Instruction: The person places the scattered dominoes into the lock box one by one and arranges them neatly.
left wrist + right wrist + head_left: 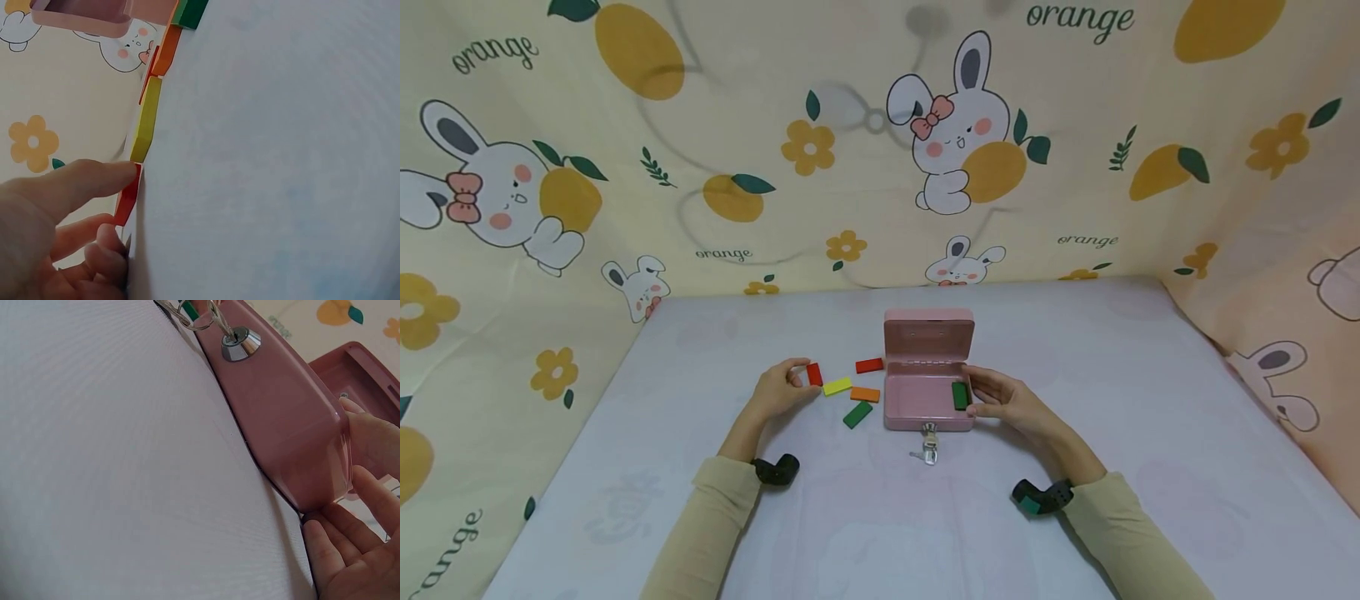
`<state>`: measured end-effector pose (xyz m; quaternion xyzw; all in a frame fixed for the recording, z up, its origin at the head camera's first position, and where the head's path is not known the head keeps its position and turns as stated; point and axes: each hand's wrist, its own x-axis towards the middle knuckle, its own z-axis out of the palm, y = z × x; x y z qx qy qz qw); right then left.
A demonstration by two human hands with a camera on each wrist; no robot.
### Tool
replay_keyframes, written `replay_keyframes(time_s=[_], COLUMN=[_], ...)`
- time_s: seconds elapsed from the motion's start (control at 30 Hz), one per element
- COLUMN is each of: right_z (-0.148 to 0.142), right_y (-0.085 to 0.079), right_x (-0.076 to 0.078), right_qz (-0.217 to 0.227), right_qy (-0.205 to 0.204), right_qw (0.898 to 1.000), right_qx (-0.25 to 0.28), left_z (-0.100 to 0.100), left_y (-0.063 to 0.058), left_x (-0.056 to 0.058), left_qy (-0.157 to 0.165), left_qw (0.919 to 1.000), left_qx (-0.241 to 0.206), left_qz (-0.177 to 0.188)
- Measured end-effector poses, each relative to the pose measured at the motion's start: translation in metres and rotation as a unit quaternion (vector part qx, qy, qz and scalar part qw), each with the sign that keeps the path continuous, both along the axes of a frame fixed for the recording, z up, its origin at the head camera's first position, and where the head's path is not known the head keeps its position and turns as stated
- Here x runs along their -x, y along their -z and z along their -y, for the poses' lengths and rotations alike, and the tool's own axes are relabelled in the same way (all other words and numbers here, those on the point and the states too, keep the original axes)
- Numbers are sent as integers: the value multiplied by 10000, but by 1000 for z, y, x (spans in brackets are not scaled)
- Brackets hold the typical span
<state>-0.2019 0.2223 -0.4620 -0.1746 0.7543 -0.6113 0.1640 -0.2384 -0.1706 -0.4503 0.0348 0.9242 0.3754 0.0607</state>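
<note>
My left hand [781, 390] pinches a red block [815, 374] between thumb and finger at its ends, and the block is at the tabletop in the left wrist view. Beside it lie a yellow block [837, 387], an orange block [865, 394], a second red block [869, 365] and a green block [857, 415]. A pink metal cash box [917, 405] stands with its lid raised, and a green block [960, 396] is inside against the right wall. My right hand [1011, 404] touches the outside of that wall with extended fingers; in the right wrist view they rest at the box's corner.
Keys on a ring [930, 450] hang from the lock on the box front. The raised lid [928, 337] stands at the back of the box. A white cloth covers the table [850, 533], and a printed curtain [865, 200] rises behind it.
</note>
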Motion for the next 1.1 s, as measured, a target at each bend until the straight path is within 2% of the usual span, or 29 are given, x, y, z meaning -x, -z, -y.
replay_keyframes(time_s=[0.53,0.8,1.1], right_z=[-2,-2,-2], right_y=[2,2,2], right_x=[1,2,1], right_qz=[-29,-64,147], right_qy=[6,16,85], right_qw=[10000,10000,9998], right_qx=[-16,-18,-60], left_z=[-2,-2,0], left_y=[0,-2,1], left_x=[0,-2,-3], left_qy=[-136,-105,-80], left_qw=[9998,9999,9999], left_qx=[91,87,-22], left_qz=[110,-21,-110])
